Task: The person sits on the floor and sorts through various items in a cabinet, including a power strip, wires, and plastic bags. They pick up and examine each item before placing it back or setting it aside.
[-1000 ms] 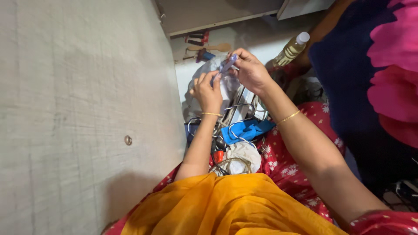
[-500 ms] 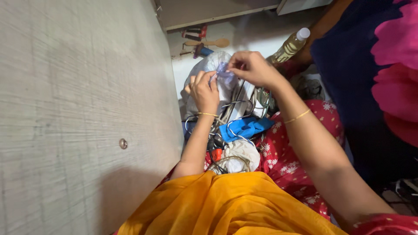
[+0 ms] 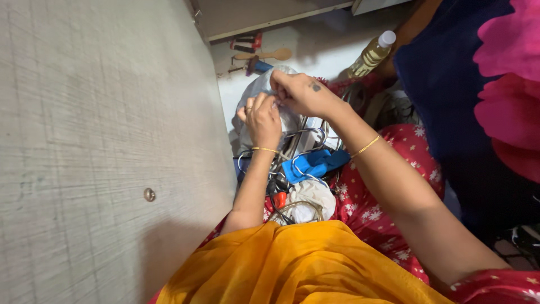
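My left hand (image 3: 263,121) and my right hand (image 3: 301,93) meet fingertip to fingertip on top of a white plastic bag (image 3: 254,93). Both pinch its bunched top, and whatever else lies between the fingers is hidden. Each wrist carries a thin gold bangle. Below the hands is a tangle of metal wire hangers (image 3: 306,138), then a blue folded thing (image 3: 316,163) and a white bundle (image 3: 310,198) with cords around it. An orange cloth (image 3: 292,264) covers my lap.
A grey textured wall (image 3: 101,141) with a small round stud fills the left. A bottle of yellow liquid (image 3: 371,54), a wooden spoon (image 3: 264,55) and small tools lie at the far end. Red flowered fabric (image 3: 382,191) and navy-pink fabric (image 3: 489,84) crowd the right.
My right hand has swung left and down onto the bag, closing against my left hand. The small purple piece it held up earlier is no longer visible.
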